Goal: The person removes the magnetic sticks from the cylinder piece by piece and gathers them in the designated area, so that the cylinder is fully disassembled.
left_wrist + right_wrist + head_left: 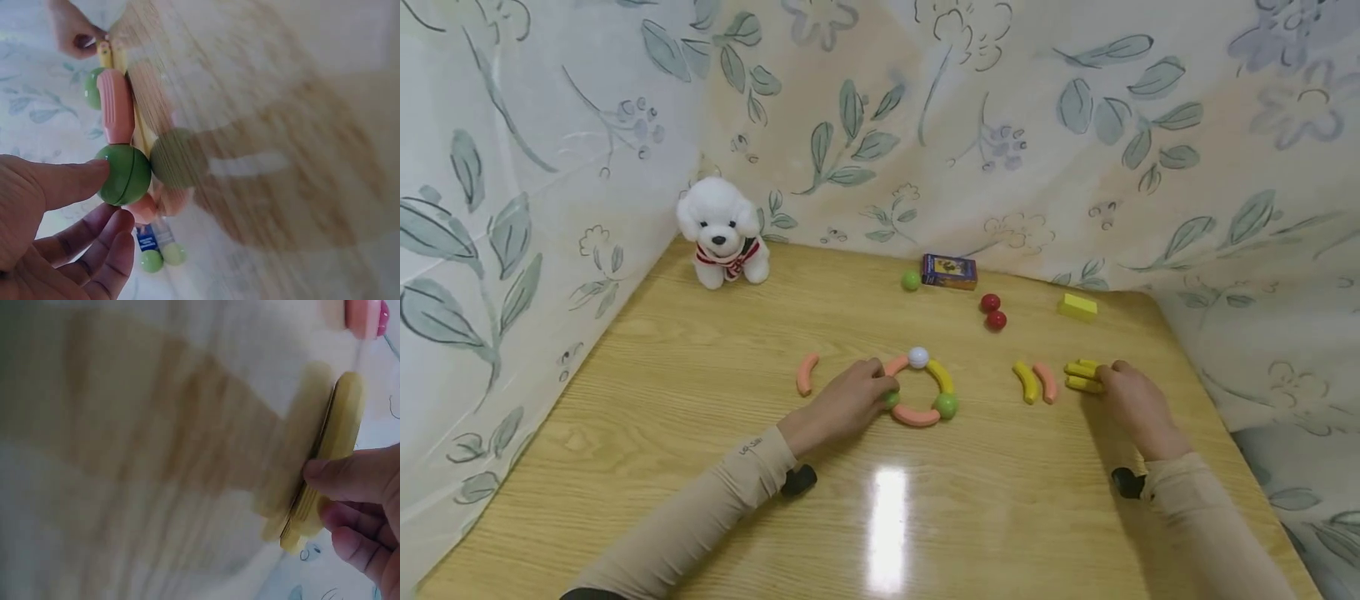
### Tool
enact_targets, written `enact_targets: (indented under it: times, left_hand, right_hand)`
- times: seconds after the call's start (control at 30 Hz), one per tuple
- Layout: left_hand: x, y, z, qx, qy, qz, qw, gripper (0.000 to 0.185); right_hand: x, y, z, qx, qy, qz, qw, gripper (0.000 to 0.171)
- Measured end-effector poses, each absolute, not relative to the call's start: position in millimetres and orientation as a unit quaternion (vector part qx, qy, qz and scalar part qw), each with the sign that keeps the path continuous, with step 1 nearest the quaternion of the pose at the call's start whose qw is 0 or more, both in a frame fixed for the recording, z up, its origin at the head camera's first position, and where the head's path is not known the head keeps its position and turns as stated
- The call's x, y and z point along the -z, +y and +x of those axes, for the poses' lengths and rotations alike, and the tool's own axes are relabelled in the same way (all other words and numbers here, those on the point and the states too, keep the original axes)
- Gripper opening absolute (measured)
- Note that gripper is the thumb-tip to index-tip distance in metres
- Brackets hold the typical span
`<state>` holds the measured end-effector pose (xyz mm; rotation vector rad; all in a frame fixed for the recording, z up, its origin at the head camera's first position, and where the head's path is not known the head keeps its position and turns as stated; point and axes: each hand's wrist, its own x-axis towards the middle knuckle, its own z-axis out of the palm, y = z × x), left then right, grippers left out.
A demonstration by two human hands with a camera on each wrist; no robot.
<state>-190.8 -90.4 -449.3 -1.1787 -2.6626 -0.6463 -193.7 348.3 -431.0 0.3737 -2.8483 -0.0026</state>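
Observation:
My left hand [853, 396] is at the left side of a small ring of curved pieces and balls. It pinches a green ball [124, 175] between thumb and fingers, touching a pink curved piece [117, 106]. The ring also has a white ball [918, 357], a second green ball [946, 406], a yellow curved piece [940, 377] and another pink one. On the right, my right hand [1138, 408] pinches a yellow curved piece [340, 419], thumb on one side and fingers on the other. More yellow shows beside it, partly hidden by the fingers.
Between the hands lie a loose yellow piece [1026, 382] and a pink piece [1045, 383]; another pink piece [807, 374] is left of the ring. Behind are red balls [996, 321], a yellow block [1078, 307], a green ball [911, 280], a small box [949, 272] and a plush dog [722, 233].

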Motion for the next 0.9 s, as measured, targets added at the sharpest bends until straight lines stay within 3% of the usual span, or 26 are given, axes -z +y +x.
enact_targets:
  times: [0.2,0.43,0.7,0.9]
  left_hand:
    - [442.5,-85.1,-188.8,0.158,-0.898,-0.397,0.108,0.012]
    - [439.9,-55.8,-183.8,0.010,-0.874,-0.449,0.186,0.011]
    - [448.6,-34.8,-177.1,-0.081,-0.849,-0.472,0.225,0.014]
    - [446.5,-35.0,-174.1,-0.093,-0.839,-0.482,0.234,0.024]
  right_hand:
    - [423.7,284.9,-187.3,-0.073,-0.959,0.206,0.181,0.021]
    - [432.7,192.6,-180.8,-0.141,-0.891,0.421,0.097,0.035]
    - [452.3,176.2,-175.2,-0.122,-0.884,0.430,0.138,0.027]
    - [451.8,183.4,-175.7,-0.118,-0.899,0.403,0.125,0.027]
